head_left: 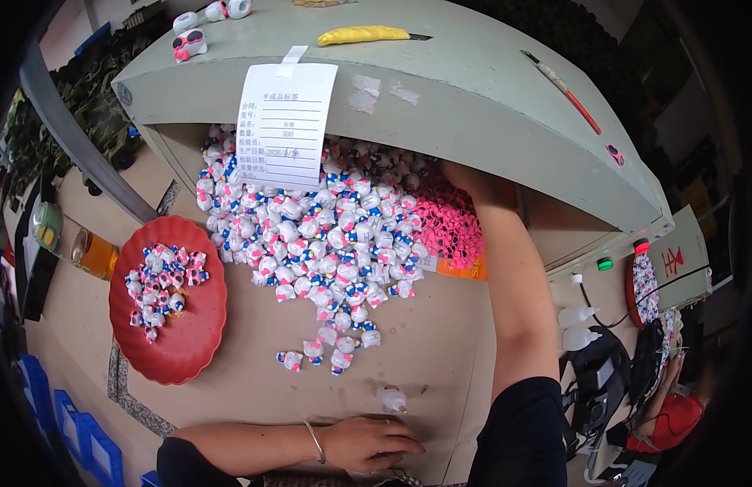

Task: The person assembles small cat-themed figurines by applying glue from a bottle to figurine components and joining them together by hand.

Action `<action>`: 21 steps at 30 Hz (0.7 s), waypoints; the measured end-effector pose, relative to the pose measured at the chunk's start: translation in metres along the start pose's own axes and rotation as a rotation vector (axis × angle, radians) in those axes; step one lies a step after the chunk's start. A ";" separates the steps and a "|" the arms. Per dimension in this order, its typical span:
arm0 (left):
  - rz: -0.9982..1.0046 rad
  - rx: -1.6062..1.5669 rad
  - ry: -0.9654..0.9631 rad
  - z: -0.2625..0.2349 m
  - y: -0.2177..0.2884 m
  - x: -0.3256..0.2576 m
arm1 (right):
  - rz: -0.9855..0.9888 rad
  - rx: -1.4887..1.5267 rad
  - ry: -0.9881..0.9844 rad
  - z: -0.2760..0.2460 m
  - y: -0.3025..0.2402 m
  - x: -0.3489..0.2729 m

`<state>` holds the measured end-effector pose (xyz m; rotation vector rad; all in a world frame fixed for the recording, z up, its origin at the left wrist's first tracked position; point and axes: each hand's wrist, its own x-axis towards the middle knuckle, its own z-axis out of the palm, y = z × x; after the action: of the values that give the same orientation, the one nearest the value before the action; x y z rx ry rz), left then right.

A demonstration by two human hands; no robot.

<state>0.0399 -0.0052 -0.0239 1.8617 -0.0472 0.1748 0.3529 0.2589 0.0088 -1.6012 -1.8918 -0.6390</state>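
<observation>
My left hand (372, 443) lies flat on the near edge of the table, its fingers stretched out and nothing visible in them. Just beyond it a small translucent squeeze bottle (391, 399) lies on its side. My right arm reaches forward under the grey shelf, and the right hand (465, 180) is partly in shadow there, its fingers hidden. Beside that hand is a heap of tiny pink plastic pieces (453, 221). Left of them spreads a big pile of small white figurine parts (311, 235) with blue and pink details, several lying loose in front.
A red scalloped plate (126, 325) at left holds figurine heads with pink glasses. On the grey shelf (465, 57) lie a yellow-wrapped blade (364, 35), a red-handled tool (575, 101) and figurine heads (189, 45); a paper label (287, 122) hangs down. Another person (672, 414) sits at far right.
</observation>
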 end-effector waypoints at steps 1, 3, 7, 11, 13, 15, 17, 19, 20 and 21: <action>-0.011 0.003 -0.017 0.000 0.001 0.000 | -0.004 0.002 -0.003 0.002 0.004 -0.001; -0.012 0.003 -0.009 0.001 0.001 0.000 | 0.065 0.023 -0.055 0.003 0.007 -0.001; 0.011 0.016 0.010 0.000 0.000 -0.002 | 0.145 0.031 0.014 -0.007 0.005 -0.004; -0.014 -0.001 -0.023 0.000 0.002 0.000 | 0.121 0.098 0.206 0.009 0.030 -0.015; 0.006 -0.016 0.007 0.001 0.001 -0.001 | 0.154 0.188 0.223 0.009 0.028 -0.015; -0.006 -0.009 0.001 0.001 0.001 -0.001 | 0.107 0.079 0.030 0.004 0.026 -0.013; -0.016 -0.001 -0.007 0.001 0.000 0.000 | 0.032 -0.018 -0.029 0.005 0.016 -0.010; 0.008 0.008 0.011 0.001 0.000 0.000 | -0.038 -0.122 -0.087 0.006 0.016 -0.010; 0.010 0.008 0.008 0.001 0.001 0.000 | 0.025 -0.027 -0.046 0.010 0.019 -0.010; -0.006 -0.008 -0.006 0.000 0.001 0.000 | 0.085 0.070 -0.004 0.011 0.019 -0.007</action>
<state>0.0394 -0.0059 -0.0226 1.8544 -0.0462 0.1647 0.3708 0.2644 -0.0044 -1.6295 -1.8180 -0.5279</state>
